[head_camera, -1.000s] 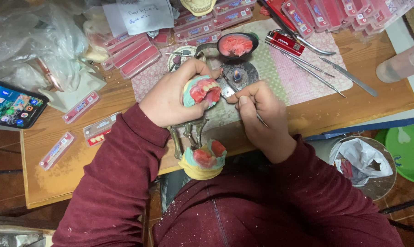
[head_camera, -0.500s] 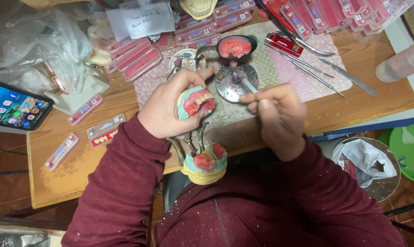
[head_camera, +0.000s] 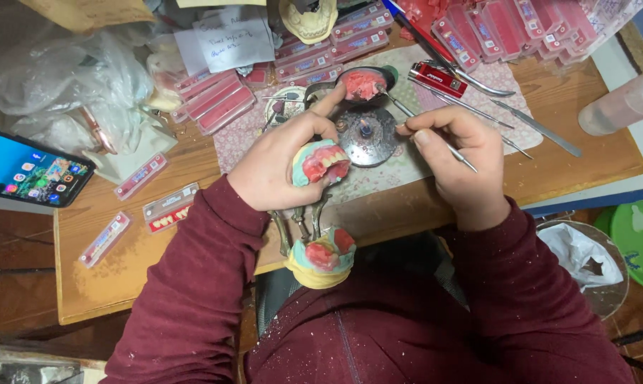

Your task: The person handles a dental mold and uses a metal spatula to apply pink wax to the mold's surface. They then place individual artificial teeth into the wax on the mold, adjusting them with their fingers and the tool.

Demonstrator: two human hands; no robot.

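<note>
— since a moment back, what shifted?
— right hand (head_camera: 458, 158) slid up from the model toward the burner (head_camera: 367, 136); its tool (head_camera: 426, 126) tip now reaches the wax bowl (head_camera: 364, 84). left hand (head_camera: 282, 163) stayed put.
— nearest first, then.
— lower cast (head_camera: 321, 256) hangs off the bench edge (head_camera: 378, 213) on metal arms (head_camera: 300, 222), close to the maroon sweater.
— and the hands?
— left is clenched round the upper cast (head_camera: 323, 160), pink wax and teeth facing up, just above the bench edge. right pinches the thin metal tool like a pen.
— farther out?
— burner between the hands, small flame at its middle. wax bowl just behind it. steel instruments (head_camera: 527, 122) lie right of that on the mat (head_camera: 414, 160). phone (head_camera: 30, 174) far left, tooth cards (head_camera: 215, 99) along the back.
</note>
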